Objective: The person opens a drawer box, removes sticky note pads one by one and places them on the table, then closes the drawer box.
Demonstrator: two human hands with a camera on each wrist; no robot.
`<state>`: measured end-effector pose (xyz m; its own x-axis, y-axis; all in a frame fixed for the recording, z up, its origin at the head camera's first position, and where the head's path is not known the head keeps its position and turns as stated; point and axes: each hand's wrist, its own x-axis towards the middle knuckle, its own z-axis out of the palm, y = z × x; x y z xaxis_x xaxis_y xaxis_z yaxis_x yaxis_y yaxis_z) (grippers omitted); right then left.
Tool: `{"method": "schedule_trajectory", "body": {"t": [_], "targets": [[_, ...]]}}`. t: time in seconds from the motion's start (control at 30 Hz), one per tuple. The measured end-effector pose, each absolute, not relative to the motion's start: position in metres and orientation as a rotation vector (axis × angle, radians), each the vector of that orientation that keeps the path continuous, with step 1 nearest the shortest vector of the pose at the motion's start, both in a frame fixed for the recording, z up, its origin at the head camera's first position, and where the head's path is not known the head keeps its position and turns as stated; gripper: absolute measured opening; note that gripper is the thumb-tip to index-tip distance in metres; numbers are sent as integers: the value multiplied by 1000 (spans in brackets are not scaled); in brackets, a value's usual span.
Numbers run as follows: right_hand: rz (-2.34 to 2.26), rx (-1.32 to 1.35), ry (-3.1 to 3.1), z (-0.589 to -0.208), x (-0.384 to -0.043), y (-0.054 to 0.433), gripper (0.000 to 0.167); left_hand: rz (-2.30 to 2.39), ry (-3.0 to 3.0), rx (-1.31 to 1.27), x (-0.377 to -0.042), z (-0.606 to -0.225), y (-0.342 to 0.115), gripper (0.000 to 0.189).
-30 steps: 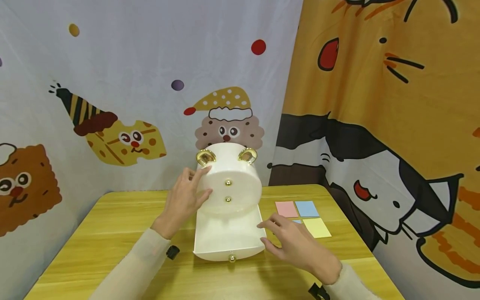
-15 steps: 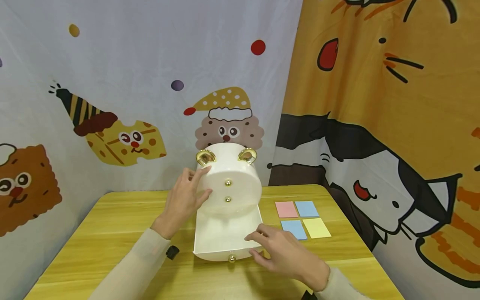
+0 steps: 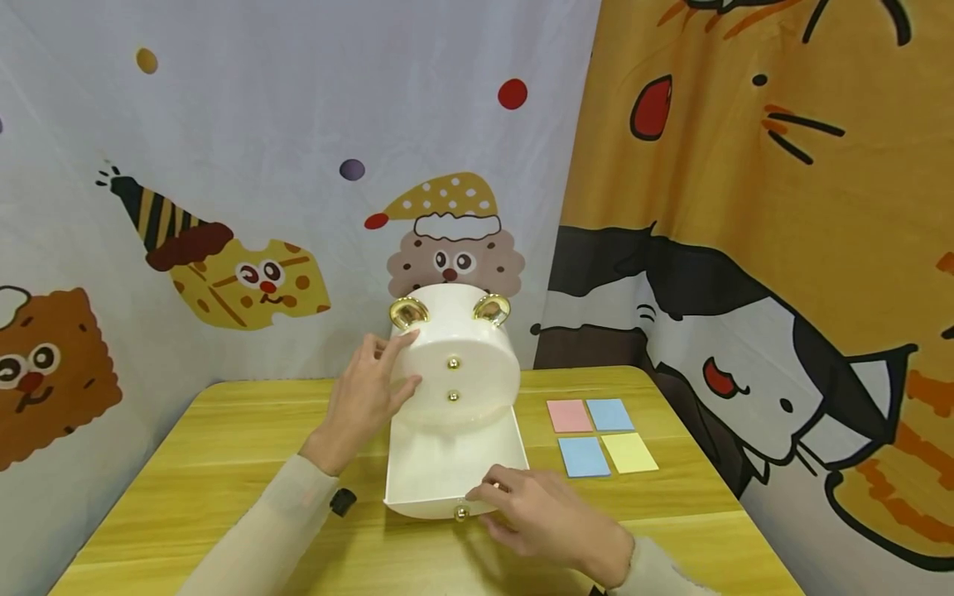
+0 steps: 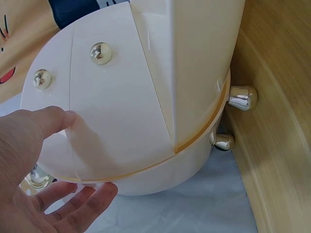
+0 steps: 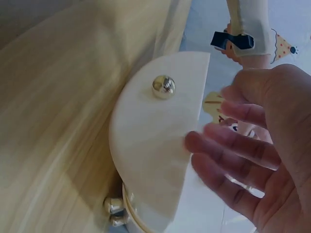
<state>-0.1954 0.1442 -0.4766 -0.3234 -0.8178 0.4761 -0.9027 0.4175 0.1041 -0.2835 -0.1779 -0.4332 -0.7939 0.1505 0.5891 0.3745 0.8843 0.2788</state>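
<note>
A rounded white drawer box (image 3: 488,377) with gold ears and round gold knobs stands on the table. Its bottom drawer (image 3: 428,463) is pulled out toward me, and the inside shows bare. My left hand (image 3: 361,393) grips the left side of the box; in the left wrist view the thumb lies on the front face (image 4: 112,107) and the fingers reach round the curved side. My right hand (image 3: 551,513) hovers at the drawer's front right, fingers loosely bent. In the right wrist view its fingertips are right at the top edge of the half-round drawer front (image 5: 150,131), below the gold knob (image 5: 164,87).
Right of the box lie a pink sticky pad (image 3: 569,416), two blue pads, one behind (image 3: 610,415) and one in front (image 3: 585,457), and a yellow pad (image 3: 630,453). A printed cloth (image 3: 283,124) hangs behind the wooden table (image 3: 224,463).
My right hand has moved left and toward me, from the drawer's right side to its front edge, uncovering the front blue pad. The left hand and the box stay put.
</note>
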Motion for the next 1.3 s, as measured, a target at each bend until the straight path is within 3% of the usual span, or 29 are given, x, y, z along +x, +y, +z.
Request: {"method": "schedule_trajectory", "body": {"t": [0.87, 1.3], "targets": [[52, 1509, -2415, -499, -187, 115, 18, -531, -2440, -427, -282, -428, -178, 77], [78, 1510, -2458, -500, -191, 110, 13, -492, -2382, -441, -281, -422, -176, 63]]}}
